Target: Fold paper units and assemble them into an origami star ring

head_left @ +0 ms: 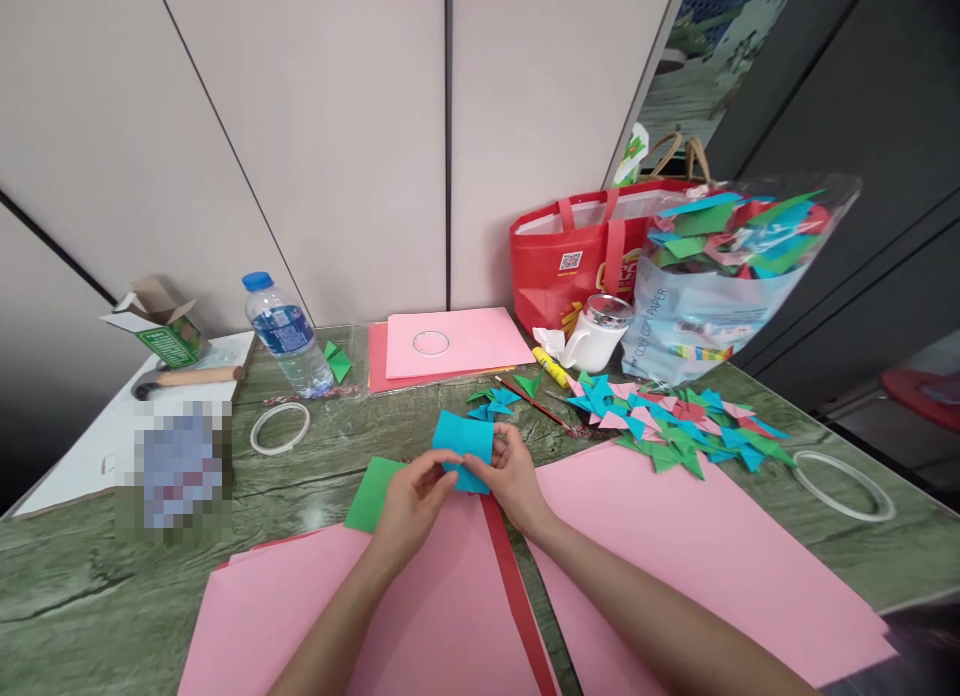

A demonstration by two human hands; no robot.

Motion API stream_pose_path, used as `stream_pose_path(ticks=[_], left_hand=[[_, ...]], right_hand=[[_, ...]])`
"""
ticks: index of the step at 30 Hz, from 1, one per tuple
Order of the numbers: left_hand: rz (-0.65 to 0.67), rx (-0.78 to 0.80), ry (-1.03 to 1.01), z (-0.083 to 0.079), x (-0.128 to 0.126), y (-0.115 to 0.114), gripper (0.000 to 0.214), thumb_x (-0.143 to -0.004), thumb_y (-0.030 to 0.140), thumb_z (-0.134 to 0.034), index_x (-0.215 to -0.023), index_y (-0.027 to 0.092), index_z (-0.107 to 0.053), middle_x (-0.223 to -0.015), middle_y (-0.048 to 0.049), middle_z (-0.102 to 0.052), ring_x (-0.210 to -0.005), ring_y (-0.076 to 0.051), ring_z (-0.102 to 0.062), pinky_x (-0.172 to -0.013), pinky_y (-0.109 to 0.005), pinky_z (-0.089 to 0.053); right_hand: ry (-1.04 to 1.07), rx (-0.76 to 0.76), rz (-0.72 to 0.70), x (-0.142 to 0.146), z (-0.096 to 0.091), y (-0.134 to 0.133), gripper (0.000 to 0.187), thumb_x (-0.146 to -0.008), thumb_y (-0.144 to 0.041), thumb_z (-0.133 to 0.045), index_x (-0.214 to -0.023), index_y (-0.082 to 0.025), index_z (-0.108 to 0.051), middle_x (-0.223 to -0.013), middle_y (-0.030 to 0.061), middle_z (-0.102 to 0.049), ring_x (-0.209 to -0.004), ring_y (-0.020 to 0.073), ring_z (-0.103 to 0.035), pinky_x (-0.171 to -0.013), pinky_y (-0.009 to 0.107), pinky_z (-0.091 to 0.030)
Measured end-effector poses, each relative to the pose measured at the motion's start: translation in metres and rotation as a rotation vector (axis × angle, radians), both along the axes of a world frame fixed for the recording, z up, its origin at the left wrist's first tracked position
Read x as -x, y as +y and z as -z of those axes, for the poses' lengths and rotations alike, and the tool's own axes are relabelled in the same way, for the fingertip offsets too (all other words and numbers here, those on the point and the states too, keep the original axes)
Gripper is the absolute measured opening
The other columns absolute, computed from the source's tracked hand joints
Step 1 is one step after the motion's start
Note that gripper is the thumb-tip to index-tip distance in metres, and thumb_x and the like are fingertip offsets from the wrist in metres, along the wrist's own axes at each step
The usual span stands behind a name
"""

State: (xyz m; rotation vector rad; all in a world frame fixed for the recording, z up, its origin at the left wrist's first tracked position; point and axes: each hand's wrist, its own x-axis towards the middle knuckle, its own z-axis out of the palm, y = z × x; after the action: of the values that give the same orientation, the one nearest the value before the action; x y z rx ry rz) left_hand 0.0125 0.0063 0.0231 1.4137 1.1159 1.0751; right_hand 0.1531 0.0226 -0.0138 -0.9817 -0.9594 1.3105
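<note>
Two hands, one mug, one bottle, three rings.

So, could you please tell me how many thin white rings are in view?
3: one thin white ring on the green table before the blue-capped plastic bottle, one on the rear pink paper stack, one right of the colourful folded-paper pile. More may be hidden.

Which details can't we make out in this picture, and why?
All in the head view:
Blue paper: parts behind the left hand and right hand.
Red bag: rest of its logo behind the plastic bag.
Pixelated item: too blurred to identify.
Red object: cut off by right edge.
</note>
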Motion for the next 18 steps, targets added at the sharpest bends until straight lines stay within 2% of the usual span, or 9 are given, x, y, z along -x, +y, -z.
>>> stream_pose_path(ticks=[2, 5, 9, 12, 14, 18], left_hand=[[-0.021, -0.01, 0.062, 0.003, 0.001, 0.001, 0.015, -0.072, 0.025, -0.058, -0.081, 0.018, -0.069, -0.076, -0.0033, -0.068, -0.074, -0.018, -0.061, -0.067, -0.026, -0.047], [-0.12, -0.002, 0.052, 0.006, 0.004, 0.004, 0.016, -0.072, 0.025, -0.057, -0.077, 0.019, -0.071, -0.077, -0.0034, -0.07, -0.07, -0.017, -0.06, -0.063, -0.025, -0.046], [-0.275, 0.042, -0.039, 0.007, 0.01, 0.008, 0.016, -0.067, 0.027, -0.062, -0.076, 0.018, -0.072, -0.075, -0.0037, -0.07, -0.067, -0.016, -0.06, -0.059, -0.024, -0.046], [-0.366, 0.092, -0.091, 0.006, 0.013, 0.01, 0.022, -0.065, 0.03, -0.065, -0.082, 0.017, -0.072, -0.078, -0.0045, -0.07, -0.067, -0.016, -0.059, -0.057, -0.023, -0.046], [-0.381, 0.124, -0.117, 0.007, 0.014, 0.011, 0.026, -0.064, 0.032, -0.066, -0.085, 0.017, -0.071, -0.077, -0.0045, -0.069, -0.064, -0.014, -0.058, -0.055, -0.022, -0.046], [-0.355, 0.134, -0.177, 0.011, 0.014, 0.012, 0.029, -0.063, 0.034, -0.068, -0.086, 0.017, -0.071, -0.079, -0.0046, -0.069, -0.063, -0.013, -0.058, -0.056, -0.022, -0.046]], right_hand=[[-0.002, -0.03, -0.015, 0.001, -0.001, -0.002, 0.054, -0.065, -0.029, -0.071, -0.106, -0.024, -0.037, -0.084, 0.0011, -0.063, -0.068, 0.017, -0.062, -0.058, 0.029, -0.052], [-0.068, -0.102, -0.052, 0.0, -0.003, -0.006, 0.059, -0.073, -0.031, -0.063, -0.123, -0.027, -0.032, -0.089, 0.0026, -0.06, -0.059, 0.0142, -0.059, -0.052, 0.027, -0.05], [-0.172, -0.147, -0.176, -0.002, -0.006, -0.008, 0.044, -0.081, -0.035, -0.052, -0.124, -0.028, -0.043, -0.099, 0.0045, -0.056, -0.057, 0.0115, -0.057, -0.053, 0.027, -0.052], [-0.14, -0.153, -0.161, -0.003, -0.006, -0.008, 0.047, -0.083, -0.035, -0.048, -0.128, -0.032, -0.036, -0.11, 0.0049, -0.048, -0.063, 0.0113, -0.06, -0.058, 0.029, -0.054], [-0.168, -0.193, -0.166, -0.004, -0.005, -0.008, 0.041, -0.084, -0.033, -0.046, -0.125, -0.032, -0.042, -0.106, 0.0043, -0.047, -0.066, 0.0111, -0.059, -0.059, 0.029, -0.055], [-0.3, -0.338, -0.241, -0.004, -0.002, -0.008, 0.026, -0.083, -0.024, -0.046, -0.101, -0.028, -0.063, -0.092, 0.004, -0.047, -0.076, 0.014, -0.056, -0.062, 0.028, -0.054]])
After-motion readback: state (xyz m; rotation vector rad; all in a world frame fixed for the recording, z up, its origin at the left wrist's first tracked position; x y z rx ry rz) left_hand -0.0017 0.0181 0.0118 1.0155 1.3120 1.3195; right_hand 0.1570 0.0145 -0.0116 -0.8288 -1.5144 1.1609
